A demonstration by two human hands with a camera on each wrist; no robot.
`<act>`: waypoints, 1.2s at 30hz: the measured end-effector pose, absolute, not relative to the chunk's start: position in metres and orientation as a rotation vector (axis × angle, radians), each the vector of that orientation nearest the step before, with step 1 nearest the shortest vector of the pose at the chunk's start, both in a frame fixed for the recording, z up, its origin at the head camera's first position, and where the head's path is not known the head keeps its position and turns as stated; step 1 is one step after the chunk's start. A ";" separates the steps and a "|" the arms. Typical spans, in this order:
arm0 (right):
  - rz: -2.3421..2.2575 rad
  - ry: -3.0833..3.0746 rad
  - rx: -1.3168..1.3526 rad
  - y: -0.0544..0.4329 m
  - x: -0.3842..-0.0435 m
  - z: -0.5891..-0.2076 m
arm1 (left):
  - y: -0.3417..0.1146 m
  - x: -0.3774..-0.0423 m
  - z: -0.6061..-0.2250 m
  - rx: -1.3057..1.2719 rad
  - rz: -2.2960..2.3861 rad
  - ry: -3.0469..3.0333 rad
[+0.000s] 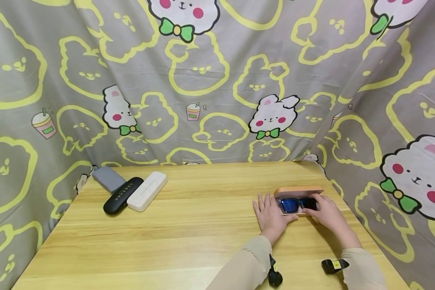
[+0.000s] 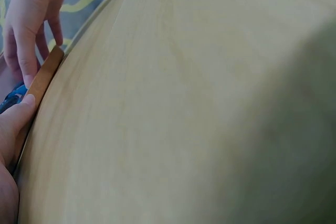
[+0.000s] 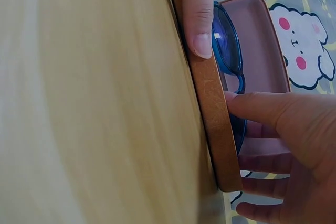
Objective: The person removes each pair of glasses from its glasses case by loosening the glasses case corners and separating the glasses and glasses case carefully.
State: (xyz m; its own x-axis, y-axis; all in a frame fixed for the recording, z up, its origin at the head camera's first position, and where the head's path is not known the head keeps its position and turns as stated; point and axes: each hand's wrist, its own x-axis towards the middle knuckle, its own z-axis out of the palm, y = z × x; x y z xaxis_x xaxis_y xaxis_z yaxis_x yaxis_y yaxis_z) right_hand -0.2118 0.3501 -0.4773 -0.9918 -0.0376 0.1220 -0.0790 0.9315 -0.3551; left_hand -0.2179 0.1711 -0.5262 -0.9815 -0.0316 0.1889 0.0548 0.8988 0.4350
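An orange-brown glasses case [image 1: 300,188] sits at the right of the table with its lid raised and pink lining showing. Inside lie sunglasses [image 1: 290,206] with blue-tinted lenses and a blue frame, their dark right lens partly covered by fingers. My left hand [image 1: 270,216] holds the case's left end, its thumb on the front wall, fingers spread along the side. At the other end, my right hand [image 1: 329,213] pinches the sunglasses by their right half. In the right wrist view, its thumb touches the frame [image 3: 242,84] near the bridge while the other fingers reach behind.
On the far left of the wooden table [image 1: 188,241] lie a grey case [image 1: 108,178], a black case [image 1: 122,196] and a white case [image 1: 147,191], close together. A patterned curtain [image 1: 210,133] hangs behind the table and along both sides.
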 end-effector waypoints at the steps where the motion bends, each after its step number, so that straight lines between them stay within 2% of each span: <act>1: 0.556 -2.977 0.087 0.350 -0.212 -0.478 | 0.171 -0.218 -0.526 -0.017 -0.669 -2.873; 36: 0.548 -2.889 0.126 0.352 -0.210 -0.473 | 0.171 -0.219 -0.527 -0.019 -0.664 -2.868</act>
